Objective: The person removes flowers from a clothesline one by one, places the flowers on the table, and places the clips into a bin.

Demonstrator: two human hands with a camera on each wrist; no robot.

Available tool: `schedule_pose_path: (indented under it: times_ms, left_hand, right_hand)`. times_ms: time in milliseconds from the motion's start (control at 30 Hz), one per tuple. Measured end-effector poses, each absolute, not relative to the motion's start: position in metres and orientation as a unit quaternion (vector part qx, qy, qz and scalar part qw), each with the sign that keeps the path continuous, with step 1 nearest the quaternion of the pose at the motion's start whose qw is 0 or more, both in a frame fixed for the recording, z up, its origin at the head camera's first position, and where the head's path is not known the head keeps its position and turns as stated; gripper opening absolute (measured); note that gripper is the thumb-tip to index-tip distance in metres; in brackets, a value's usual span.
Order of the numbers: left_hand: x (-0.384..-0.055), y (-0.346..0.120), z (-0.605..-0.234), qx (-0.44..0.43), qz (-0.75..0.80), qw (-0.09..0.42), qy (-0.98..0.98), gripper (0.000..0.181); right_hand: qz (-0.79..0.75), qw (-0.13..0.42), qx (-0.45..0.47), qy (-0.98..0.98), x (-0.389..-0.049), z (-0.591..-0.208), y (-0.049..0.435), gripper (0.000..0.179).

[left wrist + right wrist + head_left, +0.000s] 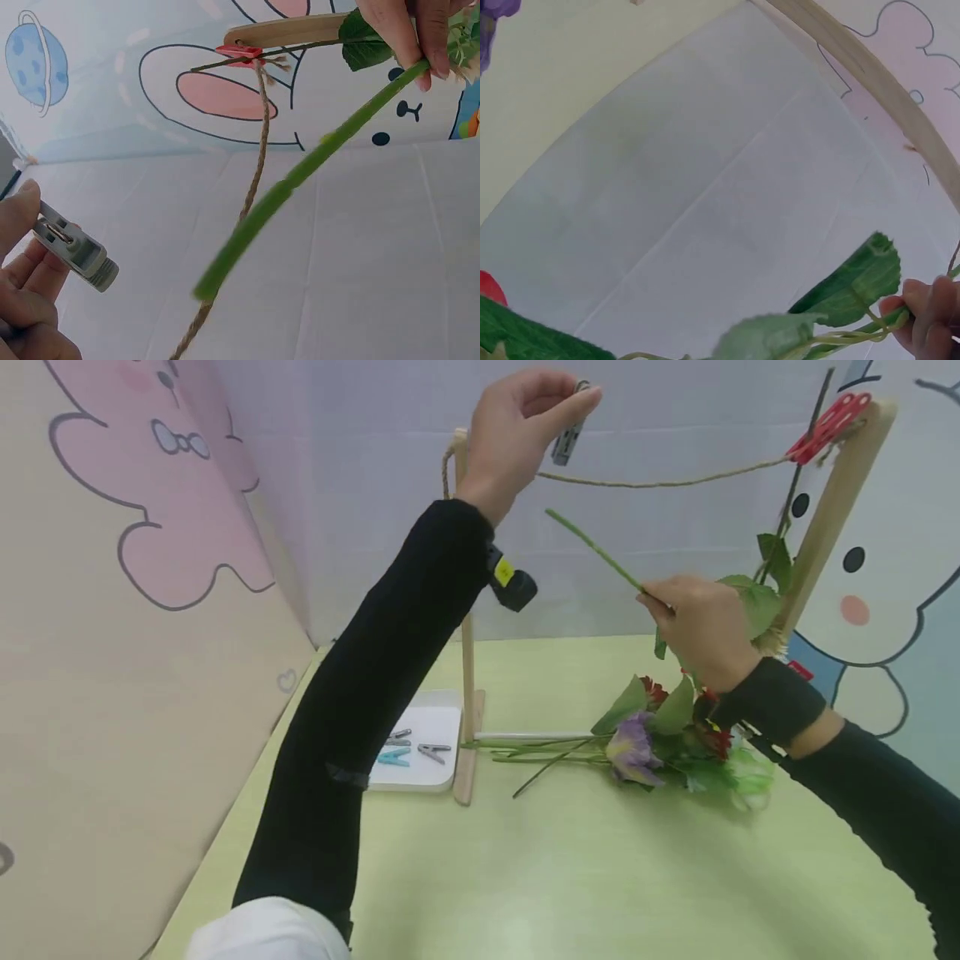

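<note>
My left hand (517, 431) pinches a grey clothespin (567, 442) between thumb and fingers, above the twine (660, 485). In the left wrist view the clothespin (75, 251) shows its spring, and the twine (259, 161) runs behind a green stem. My right hand (701, 627) grips that flower stem (596, 547), whose bare end slants up to the left, below the twine in the head view. Leaves (855, 281) on the stem show beside the fingers in the right wrist view. The flower head cannot be made out. A red clothespin (828, 428) holds another stem on the twine at the right post.
Two wooden posts, left (468, 677) and right (843, 502), carry the twine. A white tray (416, 785) with several clothespins (433, 752) lies by the left post. Flowers, among them a purple one (633, 750), lie on the table (600, 877).
</note>
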State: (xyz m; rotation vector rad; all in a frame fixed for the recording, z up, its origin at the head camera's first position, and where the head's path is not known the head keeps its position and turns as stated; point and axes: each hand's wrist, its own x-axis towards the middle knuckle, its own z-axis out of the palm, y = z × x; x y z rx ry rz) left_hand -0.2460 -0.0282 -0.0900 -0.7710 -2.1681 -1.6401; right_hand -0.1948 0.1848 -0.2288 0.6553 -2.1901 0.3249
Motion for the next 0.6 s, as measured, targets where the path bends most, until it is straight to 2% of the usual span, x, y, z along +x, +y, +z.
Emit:
schedule_pose_path:
  times_ms: [133,233,467,600]
  left_hand:
    - [-0.243,-0.062,-0.107,-0.269,-0.551,0.184,-0.768,0.027]
    - [-0.238,-0.088,-0.122,-0.252,-0.541,0.186,-0.781,0.027]
    - [-0.229,-0.151,-0.164,-0.193,-0.505,0.185,-0.821,0.028]
    - [-0.231,-0.184,-0.199,-0.154,-0.454,0.160,-0.863,0.033]
  right_hand:
    - [0.076,0.393,0.305,-0.864,-0.190,-0.241,0.179,0.013]
    - [0.044,0.373,0.333,-0.865,-0.186,-0.251,0.173,0.010]
    - [-0.052,0.288,0.354,-0.889,-0.174,-0.273,0.157,0.015]
    - [-0.091,0.243,0.360,-0.896,-0.168,-0.281,0.150,0.013]
